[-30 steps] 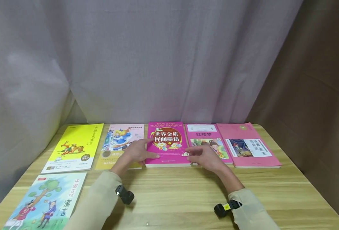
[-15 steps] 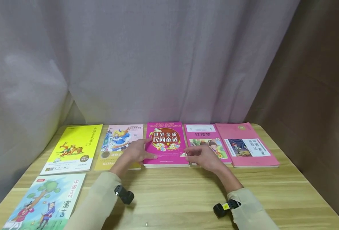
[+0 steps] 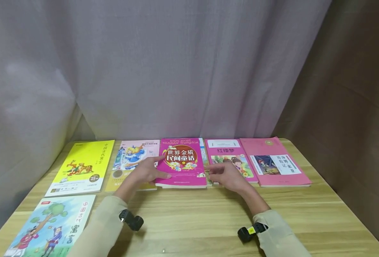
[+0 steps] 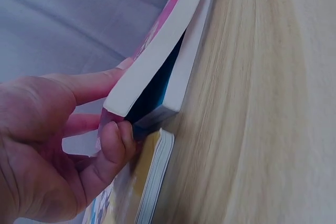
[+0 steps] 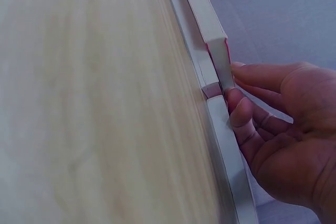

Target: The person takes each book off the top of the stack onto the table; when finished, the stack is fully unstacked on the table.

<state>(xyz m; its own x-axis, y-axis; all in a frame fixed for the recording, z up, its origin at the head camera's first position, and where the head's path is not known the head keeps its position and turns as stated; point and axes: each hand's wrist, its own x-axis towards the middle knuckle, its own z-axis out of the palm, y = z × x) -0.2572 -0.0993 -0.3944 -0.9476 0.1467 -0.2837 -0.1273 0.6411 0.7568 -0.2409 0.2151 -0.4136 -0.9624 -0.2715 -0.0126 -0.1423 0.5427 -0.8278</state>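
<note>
In the head view, a magenta book lies over another book with a pale blue-green cover, which shows as a strip at its right. My left hand grips the magenta book's left side. In the left wrist view, the left hand has fingers on both sides of the book's corner, and a wedge-shaped gap parts its raised left end from the book below. My right hand stays at its right edge, loosely bent fingertips right at the lower corner.
Left of the stack lie a pink and yellow book and a yellow book, with a green-blue book in front. Two pink books, one with illustrated children and one larger, lie right on the wooden table. A grey curtain hangs behind.
The left hand has moved left with the magenta book, baring a strip of the book beneath. The right hand has barely moved, and the magenta book's edge has slid away from its fingertips.
</note>
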